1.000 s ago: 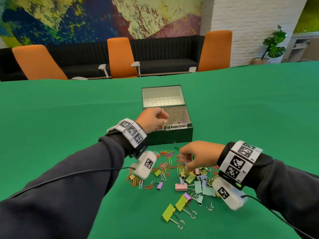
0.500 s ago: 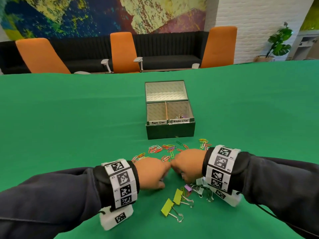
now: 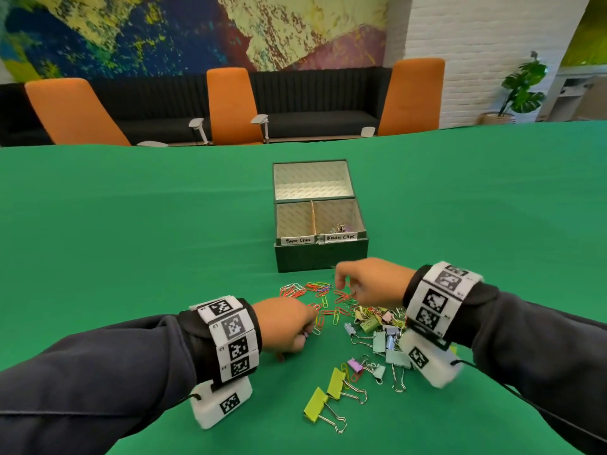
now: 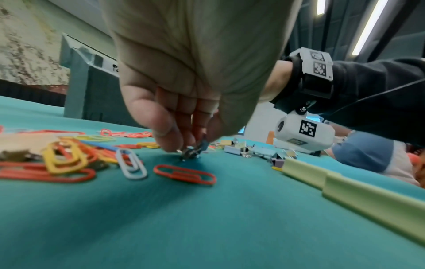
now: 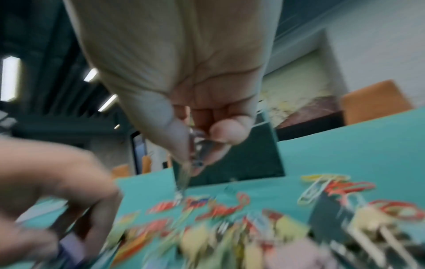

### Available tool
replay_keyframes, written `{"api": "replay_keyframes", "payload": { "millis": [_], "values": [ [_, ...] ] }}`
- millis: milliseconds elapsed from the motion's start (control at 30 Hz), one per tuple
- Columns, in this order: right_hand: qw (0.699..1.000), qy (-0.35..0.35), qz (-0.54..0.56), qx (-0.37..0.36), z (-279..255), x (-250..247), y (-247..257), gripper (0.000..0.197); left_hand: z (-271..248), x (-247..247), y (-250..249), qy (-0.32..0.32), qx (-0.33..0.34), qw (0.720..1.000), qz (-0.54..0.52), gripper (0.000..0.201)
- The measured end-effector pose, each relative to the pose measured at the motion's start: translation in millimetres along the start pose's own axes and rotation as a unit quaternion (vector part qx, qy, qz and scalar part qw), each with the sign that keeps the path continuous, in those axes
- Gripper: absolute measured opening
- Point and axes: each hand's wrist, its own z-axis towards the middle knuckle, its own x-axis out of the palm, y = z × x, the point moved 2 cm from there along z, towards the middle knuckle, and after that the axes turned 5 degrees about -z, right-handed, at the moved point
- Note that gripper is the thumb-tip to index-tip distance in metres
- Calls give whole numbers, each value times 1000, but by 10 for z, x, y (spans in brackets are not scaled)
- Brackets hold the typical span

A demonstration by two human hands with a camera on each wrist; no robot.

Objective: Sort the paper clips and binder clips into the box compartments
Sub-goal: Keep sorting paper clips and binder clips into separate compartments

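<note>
The dark box stands open with two front compartments, labelled Paper Clips and Binder Clips; a few clips lie in the right one. Coloured paper clips are strewn before it, and pastel binder clips lie to their right. My left hand is low at the pile's left edge and pinches a small binder clip against the cloth. My right hand hovers just in front of the box and pinches a silvery metal clip; blur hides its kind.
Two large yellow-green binder clips lie nearest me on the green tablecloth. The box's lid stands open behind the compartments. Orange chairs and a dark sofa line the table's far edge.
My left hand came back from over the box to the pile and pinched a small clip. My right hand rose from the pile and moved forward towards the box.
</note>
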Motion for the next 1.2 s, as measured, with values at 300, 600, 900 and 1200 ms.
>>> {"api": "replay_keyframes", "payload": {
  "millis": [300, 600, 900, 1200],
  "values": [
    [905, 41, 421, 44, 52, -227, -446, 29, 132, -436, 237, -129, -56, 919, -369, 11],
    [874, -104, 465, 97, 269, -595, -597, 26, 624, -1180, 262, -261, -57, 823, -501, 14],
    [890, -171, 416, 76, 311, -584, -498, 35, 455, -1035, 341, -309, -41, 862, -400, 8],
    [988, 74, 131, 33, 201, -110, -187, 15, 138, -275, 198, 44, 59, 997, -20, 29]
  ]
}}
